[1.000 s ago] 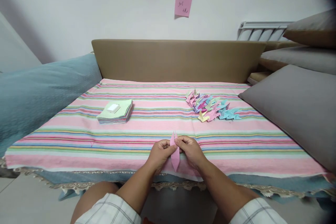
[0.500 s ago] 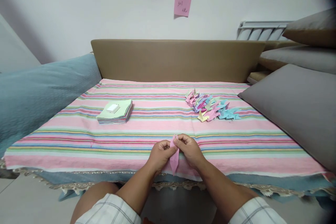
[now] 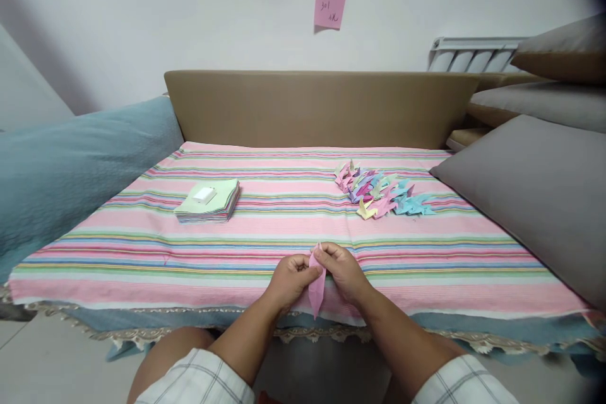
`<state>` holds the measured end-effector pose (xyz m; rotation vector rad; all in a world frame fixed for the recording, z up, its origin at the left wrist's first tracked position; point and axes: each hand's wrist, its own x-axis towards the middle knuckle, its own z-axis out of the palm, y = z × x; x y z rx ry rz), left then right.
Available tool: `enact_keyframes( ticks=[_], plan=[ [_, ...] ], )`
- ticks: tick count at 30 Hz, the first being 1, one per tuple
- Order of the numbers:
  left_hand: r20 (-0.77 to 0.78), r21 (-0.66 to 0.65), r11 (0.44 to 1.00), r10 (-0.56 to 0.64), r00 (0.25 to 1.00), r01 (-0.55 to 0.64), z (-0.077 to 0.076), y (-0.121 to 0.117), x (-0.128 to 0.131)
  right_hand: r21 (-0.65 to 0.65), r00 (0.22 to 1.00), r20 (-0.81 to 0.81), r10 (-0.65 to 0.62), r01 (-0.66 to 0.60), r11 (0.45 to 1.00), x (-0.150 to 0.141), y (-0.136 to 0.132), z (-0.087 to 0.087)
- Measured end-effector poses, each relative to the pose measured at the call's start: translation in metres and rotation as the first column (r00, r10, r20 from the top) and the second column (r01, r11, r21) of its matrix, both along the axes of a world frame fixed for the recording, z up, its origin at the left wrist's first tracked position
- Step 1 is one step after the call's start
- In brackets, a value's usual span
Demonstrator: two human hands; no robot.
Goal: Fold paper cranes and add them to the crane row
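A narrow, pointed piece of folded pink paper (image 3: 317, 293) is held between both hands over the front of the striped cloth (image 3: 199, 290). My left hand (image 3: 290, 281) pinches its left side between thumb and fingers. Higher up, near the paper's top end, my right hand (image 3: 341, 270) grips it with thumb and bent forefinger. The paper's long tip points down toward me. Beyond my right hand lies a heap of folded paper cranes (image 3: 379, 192) in several colours. Farther off to the left is a stack of square paper sheets (image 3: 208, 208), green on top.
On the paper stack rests a small white block (image 3: 204, 195). Grey cushions (image 3: 530, 189) line the right side, and a blue covered armrest (image 3: 85, 164) bounds the left. A brown backrest (image 3: 322, 110) stands behind the cloth.
The hands and pink paper have barely shifted; the paper sits very slightly to the right. Both hands keep hold of it.
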<state>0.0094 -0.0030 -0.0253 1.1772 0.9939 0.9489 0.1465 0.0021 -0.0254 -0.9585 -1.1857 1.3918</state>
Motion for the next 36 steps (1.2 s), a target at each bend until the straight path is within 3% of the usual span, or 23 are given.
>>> enact_keyframes(
  ticks=[7,12,16,19,24,36],
  plan=[
    [-0.101,0.083,0.996,-0.018,0.995,0.026,-0.004,0.001,0.001,0.064,0.992,0.053,-0.113,0.109,0.992,0.001,-0.001,-0.002],
    [-0.075,0.104,0.994,-0.023,0.997,0.031,-0.002,0.0,0.003,0.057,0.99,0.051,-0.128,0.125,0.991,0.001,0.0,-0.002],
    [0.026,0.038,0.996,0.077,0.997,-0.078,-0.001,0.003,0.003,-0.033,0.999,-0.029,-0.029,0.028,0.999,0.0,0.001,-0.003],
    [0.178,-0.094,0.979,0.197,0.964,-0.182,0.003,0.005,0.002,-0.067,0.998,-0.054,0.044,-0.048,0.997,-0.001,0.001,-0.005],
    [0.29,-0.267,0.947,0.254,0.923,-0.177,0.013,0.004,0.001,-0.127,0.993,-0.079,0.083,-0.093,0.988,-0.002,0.002,-0.009],
    [0.293,-0.186,0.973,0.185,0.938,-0.134,0.01,0.008,0.0,-0.201,0.985,-0.162,0.06,-0.092,0.975,-0.003,-0.001,-0.006]
  ],
)
